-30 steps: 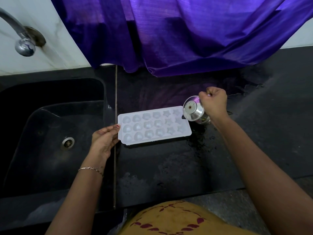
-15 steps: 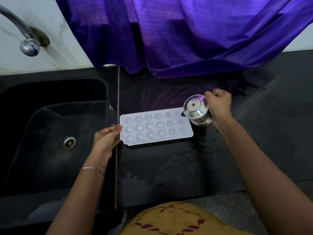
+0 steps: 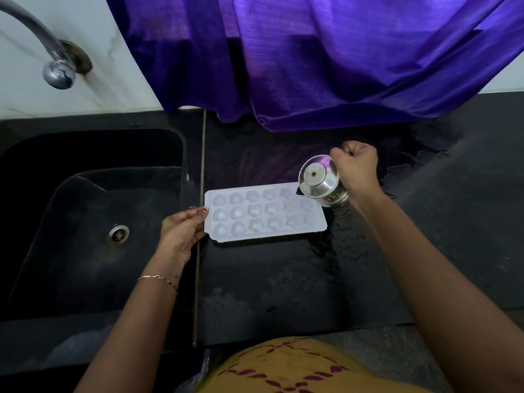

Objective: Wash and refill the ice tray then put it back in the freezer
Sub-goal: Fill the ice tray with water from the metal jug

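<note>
Left of the left hand [image 3: 181,234] and its grip sinks a deep black stone sink [image 3: 71,268] with a round steel drain [image 3: 117,235]. Right of it spreads a wet glossy black stone countertop [image 3: 283,285]. Beyond it stand a white marbled wall [image 3: 119,66], a curved chrome tap [image 3: 58,72] and a shiny purple curtain [image 3: 326,58].

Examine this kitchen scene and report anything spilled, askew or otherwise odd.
Water is splashed on the black counter beside the right end of the ice tray, under the tilted steel jug. Nothing else stands out.

The light is dim, brightest on the purple curtain [image 3: 312,52], which throws a violet sheen onto the wet black worktop [image 3: 283,279]. The sink [image 3: 71,279] lies deep in shadow; small glints sit on the tap [image 3: 58,72] and steel vessel [image 3: 320,180]. Wide-angle bending curves the edges.
</note>
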